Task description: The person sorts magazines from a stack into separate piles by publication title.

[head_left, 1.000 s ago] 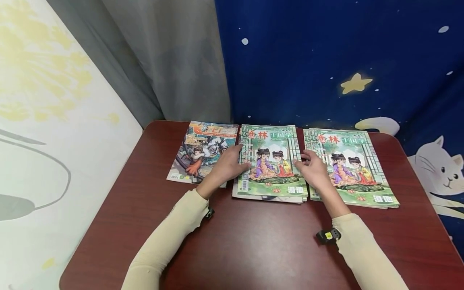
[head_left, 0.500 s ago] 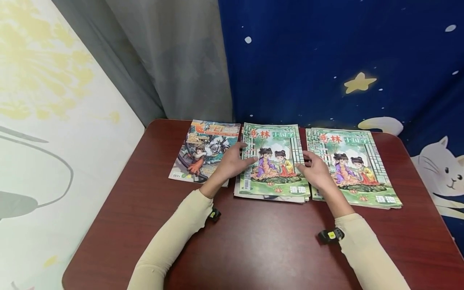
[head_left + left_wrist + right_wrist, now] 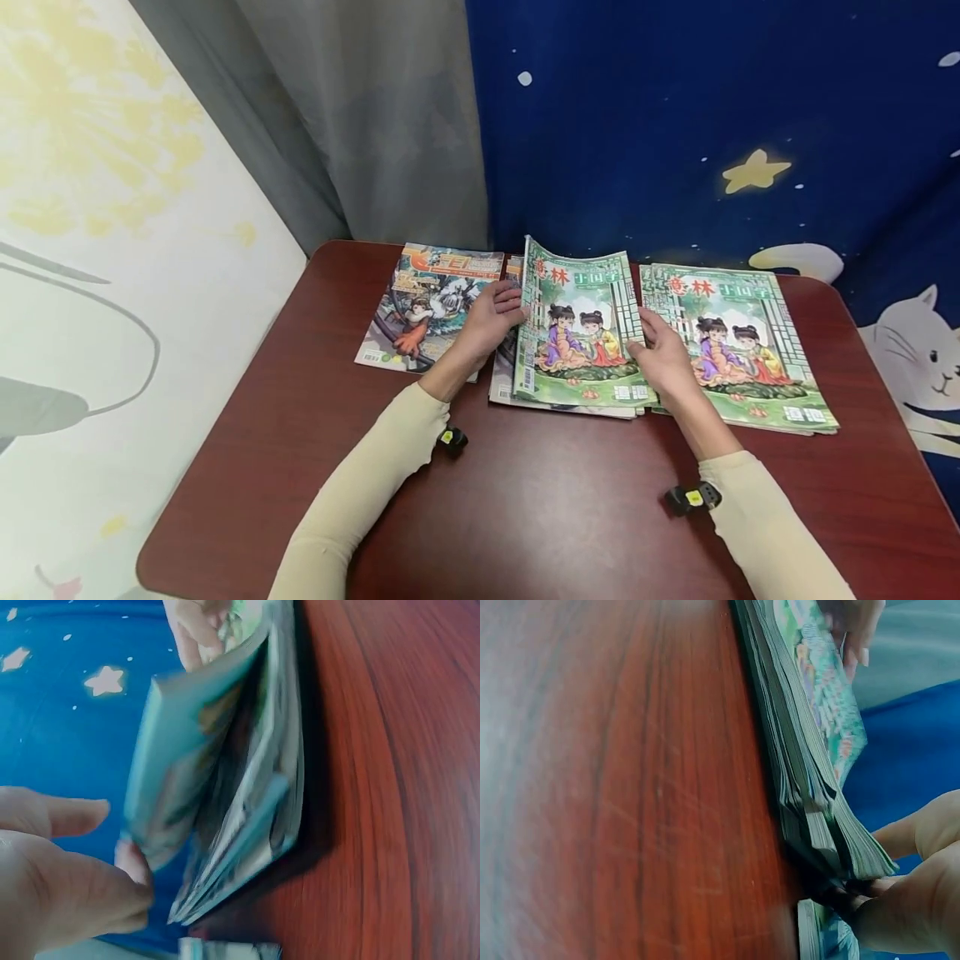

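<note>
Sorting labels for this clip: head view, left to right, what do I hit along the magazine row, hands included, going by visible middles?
Orange-titled magazine, left hand, middle green magazine, right hand, rightmost green magazine.

Worktop (image 3: pixel 555 500): glossy red-brown wood grain, far corners rounded. Along its far side, left to right: orange-titled magazine (image 3: pixel 420 312), mixed magazine stack (image 3: pixel 581 333) with top copy's left edge raised, green-covered magazine stack (image 3: pixel 738 346).

The raised magazine (image 3: pixel 581 333), blurred in the left wrist view, hides most of the pile (image 3: pixel 503 379) beneath and some fingers of the right hand (image 3: pixel 665 360); whether the left hand (image 3: pixel 483 329) grips it is unclear. The head view's bottom edge cuts both sleeves (image 3: pixel 367 483).
</note>
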Available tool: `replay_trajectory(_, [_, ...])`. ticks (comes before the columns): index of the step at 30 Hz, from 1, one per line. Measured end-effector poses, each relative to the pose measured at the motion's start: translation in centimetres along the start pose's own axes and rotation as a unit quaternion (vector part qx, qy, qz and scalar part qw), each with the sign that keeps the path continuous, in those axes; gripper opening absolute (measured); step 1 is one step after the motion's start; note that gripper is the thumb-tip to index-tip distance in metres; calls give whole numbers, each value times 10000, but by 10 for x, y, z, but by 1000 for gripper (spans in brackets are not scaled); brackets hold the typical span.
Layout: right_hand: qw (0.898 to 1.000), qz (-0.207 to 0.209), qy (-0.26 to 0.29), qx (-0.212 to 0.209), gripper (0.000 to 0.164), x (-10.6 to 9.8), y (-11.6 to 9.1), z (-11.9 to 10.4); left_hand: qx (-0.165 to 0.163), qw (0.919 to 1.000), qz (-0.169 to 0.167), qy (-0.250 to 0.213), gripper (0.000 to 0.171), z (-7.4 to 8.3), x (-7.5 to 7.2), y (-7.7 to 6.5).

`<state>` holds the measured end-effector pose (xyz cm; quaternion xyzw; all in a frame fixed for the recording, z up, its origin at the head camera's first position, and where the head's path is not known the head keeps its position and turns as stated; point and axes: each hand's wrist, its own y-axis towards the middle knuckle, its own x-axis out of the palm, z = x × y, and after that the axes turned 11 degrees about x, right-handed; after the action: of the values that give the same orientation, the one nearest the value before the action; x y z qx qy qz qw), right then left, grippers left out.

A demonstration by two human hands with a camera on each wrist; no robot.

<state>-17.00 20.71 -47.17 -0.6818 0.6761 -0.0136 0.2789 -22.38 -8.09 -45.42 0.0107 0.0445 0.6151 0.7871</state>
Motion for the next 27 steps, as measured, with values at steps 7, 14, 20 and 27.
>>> replay_trajectory(7, [9991, -10, 421, -68, 77, 0, -5, 0, -51, 9998, -152, -152, 52, 0, 10, 2])
replay_trajectory(14, [9955, -67, 924, -207, 78, -8, -14, -5, -125, 9988, -257, -402, 49, 5, 15, 3])
replay_trajectory(20, [9901, -366, 1334, -243, 76, -23, -19, -2, -39, 9971, -379, -661, 49, 8, 24, 5])
replay_trajectory(27, [9764, -486, 2097, -146, 72, -57, -24, 15, 91, 9959, -674, -605, 49, 16, 47, 12])
